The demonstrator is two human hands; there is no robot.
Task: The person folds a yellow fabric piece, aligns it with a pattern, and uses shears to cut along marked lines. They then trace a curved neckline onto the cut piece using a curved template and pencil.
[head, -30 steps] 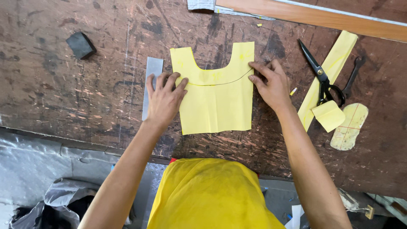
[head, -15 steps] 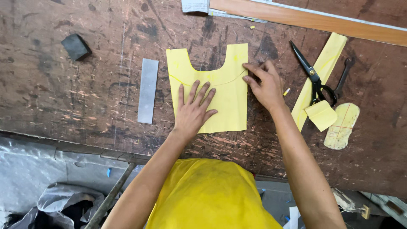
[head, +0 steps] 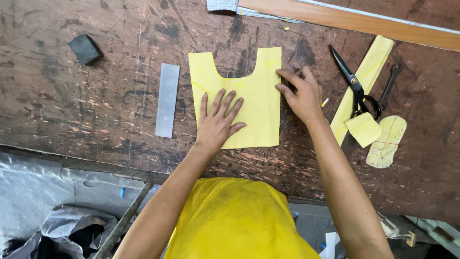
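A yellow cut fabric piece (head: 254,86) with a curved neckline notch lies flat on the worn brown table (head: 72,105). My left hand (head: 218,120) rests flat on its lower left part, fingers spread. My right hand (head: 299,93) sits at the piece's right edge, fingertips touching the fabric near a faint curved line. Neither hand grips anything.
A grey metal strip (head: 167,100) lies left of the fabric. A dark block (head: 85,49) sits far left. Black scissors (head: 354,84), a long yellow fabric strip (head: 366,79), a small yellow scrap (head: 363,128), a wrench (head: 390,84) and a pale curved template (head: 387,141) lie right. A wooden bar (head: 350,21) runs along the top.
My left hand slid from the fabric's left edge onto its lower middle, uncovering the grey strip. My right hand stayed at the right edge.
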